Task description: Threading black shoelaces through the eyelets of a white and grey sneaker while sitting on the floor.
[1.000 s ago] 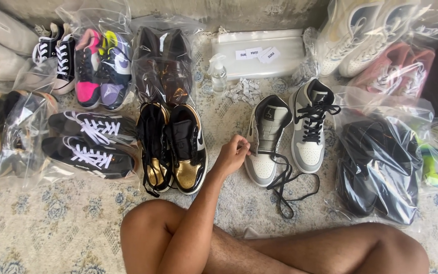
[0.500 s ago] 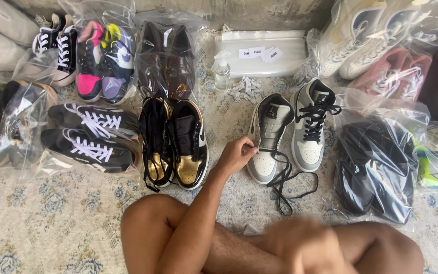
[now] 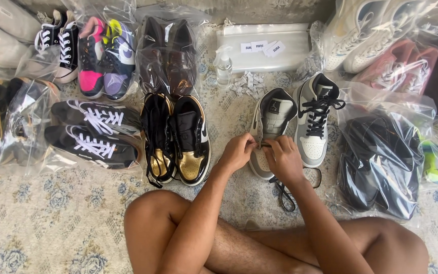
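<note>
Head view, left hand: the left hand sits at the near left edge of the unlaced grey and white high-top sneaker, fingers curled together and pinched at the lace area by the lower eyelets.
Head view, right hand: the right hand lies over the toe part of the same shoe, fingers bent and closed toward the left hand; whether they grip the black lace itself I cannot tell.
Shoe in hand: it stands on the patterned rug, toe toward the person, just beside its laced partner sneaker; the loose lace trails off the toe onto the rug.
Bags and contents: a clear bag to the right holds dark shoes; a clear bag at the back holds brown shoes; a bag beside it holds pink and purple sneakers.
Unbagged nearby: black and gold sneakers stand left of the left hand.
Small items: a spray bottle and a flat stack of clear bags lie beyond the shoe.
Change: half a second ago only the left hand was at the shoe; the right has come forward onto it.
</note>
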